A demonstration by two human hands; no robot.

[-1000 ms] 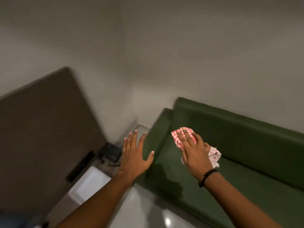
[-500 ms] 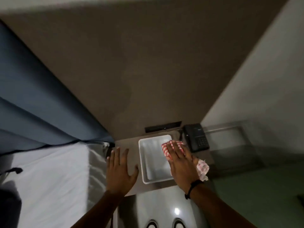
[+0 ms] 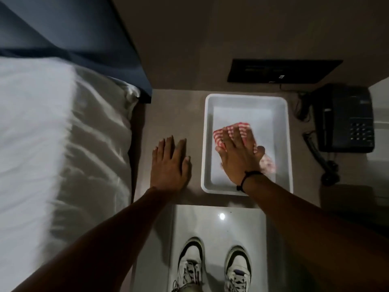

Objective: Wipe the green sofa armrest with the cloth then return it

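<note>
The right hand (image 3: 237,157) is pressing the cloth (image 3: 237,129) flat-fingered inside the white tray (image 3: 205,144), while the left hand (image 3: 170,163) is lying spread and empty just beside it.

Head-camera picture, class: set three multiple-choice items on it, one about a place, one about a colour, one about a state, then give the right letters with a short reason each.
1. Where is the cloth?
A. inside the white tray
B. on the bed
C. on the telephone

2. What colour are the cloth's stripes?
A. blue and white
B. red and white
C. green and yellow

3. How is the left hand placed?
A. clenched round the cloth
B. lifting the tray
C. open and flat over the bedside surface, left of the tray

Answers:
1 A, the cloth lies within the tray's rim under the right hand.
2 B, red and white bands show past the fingers.
3 C, its fingers are spread and hold nothing.
</note>
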